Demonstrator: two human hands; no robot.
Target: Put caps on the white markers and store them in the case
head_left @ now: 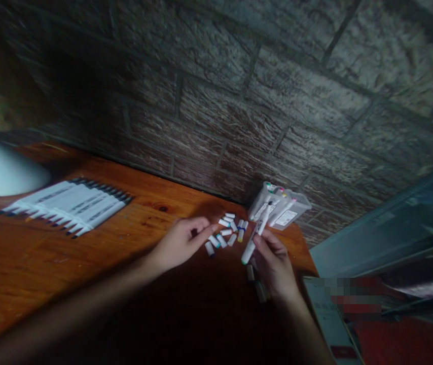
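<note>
My right hand point(277, 261) grips a white marker point(254, 237) between thumb and fingers. The marker is tilted, with a dark, narrow tip at its upper end and green at its lower end. To its left, my left hand point(182, 241) is closed in a pinch beside a loose group of white marker caps point(226, 232) with coloured edges. Whatever those fingertips hold, if anything, is too small to make out. Below my right hand, partly in shadow, lie more pale pieces point(257, 285), perhaps markers or caps.
A clear plastic case point(294, 208) with several markers stands by the wall at the table's right end. On the left, a row of white markers point(72, 205) lies side by side near a lamp point(7, 170). A brick wall point(216, 111) borders the wooden table point(140, 208).
</note>
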